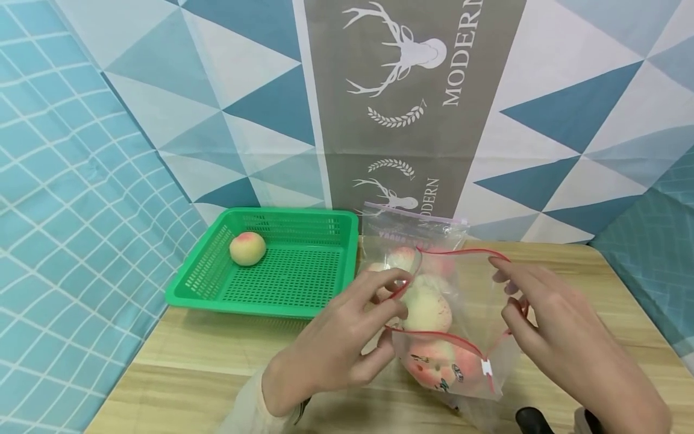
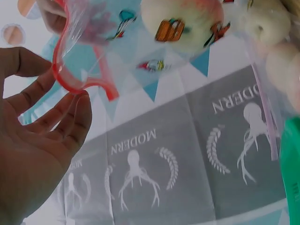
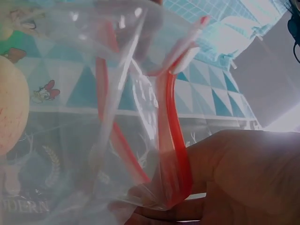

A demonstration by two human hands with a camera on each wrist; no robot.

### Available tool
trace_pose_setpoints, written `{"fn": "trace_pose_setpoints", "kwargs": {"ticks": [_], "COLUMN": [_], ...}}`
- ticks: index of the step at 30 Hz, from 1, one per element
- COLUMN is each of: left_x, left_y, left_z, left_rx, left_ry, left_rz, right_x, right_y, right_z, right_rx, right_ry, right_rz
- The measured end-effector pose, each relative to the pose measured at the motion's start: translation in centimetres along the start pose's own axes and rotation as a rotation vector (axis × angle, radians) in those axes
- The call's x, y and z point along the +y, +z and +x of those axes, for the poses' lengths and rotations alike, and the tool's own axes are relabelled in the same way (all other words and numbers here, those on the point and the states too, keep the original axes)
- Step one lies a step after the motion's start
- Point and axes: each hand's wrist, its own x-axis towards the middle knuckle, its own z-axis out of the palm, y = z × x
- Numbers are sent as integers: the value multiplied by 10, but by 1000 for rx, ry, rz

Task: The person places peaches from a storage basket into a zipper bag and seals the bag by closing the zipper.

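Observation:
A clear zip bag (image 1: 472, 289) with a red zip edge, a white slider (image 1: 486, 367) and small cartoon prints stands with its mouth spread wide. My left hand (image 1: 347, 337) pinches the left side of the red rim between thumb and fingers. On the opposite side, my right hand (image 1: 564, 325) grips the rim, its fingertips partly hidden behind the plastic. Peaches lie low in the bag; a reddish peach (image 1: 434, 361) shows through the printed front. Through the mouth a pale peach (image 1: 428, 310) is visible. Right behind is a second clear bag (image 1: 414, 226) with a pale pink zip, holding several peaches.
A green plastic basket (image 1: 265, 310) stands to the left on the wooden table (image 1: 179, 361), with one peach (image 1: 247, 249) inside. Patterned cloth (image 1: 260, 72) hangs behind the table. A dark object (image 1: 533, 420) lies at the front edge, partly out of view.

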Motion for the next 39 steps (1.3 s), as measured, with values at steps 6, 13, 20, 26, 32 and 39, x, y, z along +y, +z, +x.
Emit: {"fn": "trace_pose_setpoints", "kwargs": {"ticks": [6, 13, 20, 26, 32, 39], "left_x": [-43, -130, -176, -187, -192, -192], "left_y": [-13, -39, -61, -60, -55, -53], "left_z": [-12, -67, -124, -147, -153, -152], "left_rx": [48, -64, -256, -351, -193, -211], "left_ry": [-214, -738, -1101, -1139, -1115, -1122], "left_rz": [128, 328, 296, 294, 455, 486], "right_x": [-1, -2, -3, -5, -3, 0], "right_y": [2, 6, 8, 9, 11, 11], "right_z": [2, 2, 1, 1, 0, 1], "right_rx": [11, 19, -14, -57, -66, -132], "right_ry": [-13, -81, -119, -110, -101, -51], "right_rz": [3, 46, 30, 36, 28, 10]}}
